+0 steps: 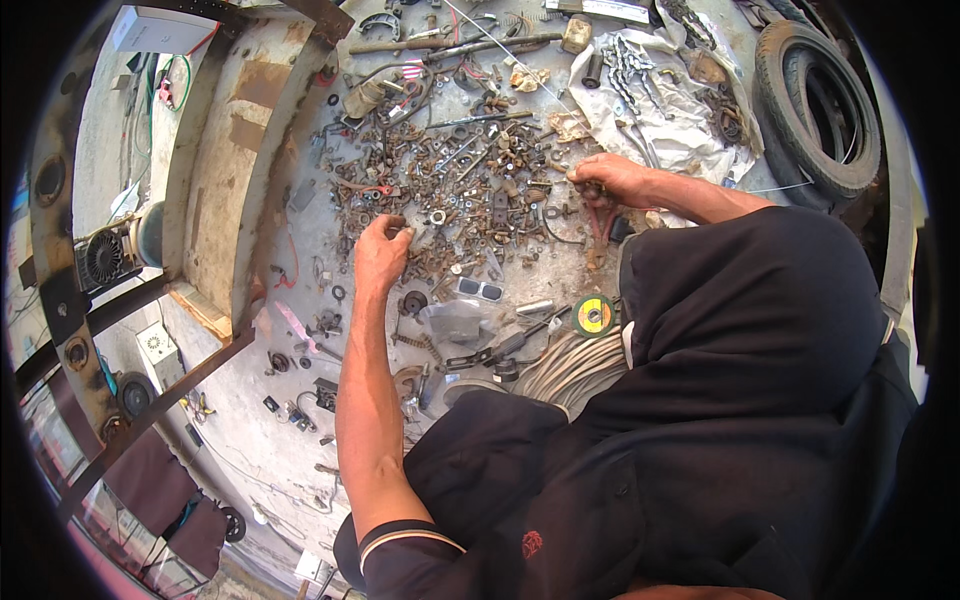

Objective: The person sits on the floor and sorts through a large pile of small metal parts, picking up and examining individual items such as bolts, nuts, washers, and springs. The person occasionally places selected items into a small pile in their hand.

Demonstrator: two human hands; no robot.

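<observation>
Many loose bolts, nuts and small rusty metal parts lie spread over the concrete floor in front of me. My left hand is at the near left edge of this spread, fingers curled with the thumb near the fingertips; whether something small is between them I cannot tell. On the right side of the spread, my right hand is closed around a small bunch of rusty hardware, its exact kind unclear. Pliers-like red handles show just below that hand. A hex nut lies to the right of my left hand.
Old tires stand at the right, beside a whitish sheet bearing a chain. A grinding disc and coiled hose or cable lie by my knees. A metal frame rises at the left. Rods lie at the far side.
</observation>
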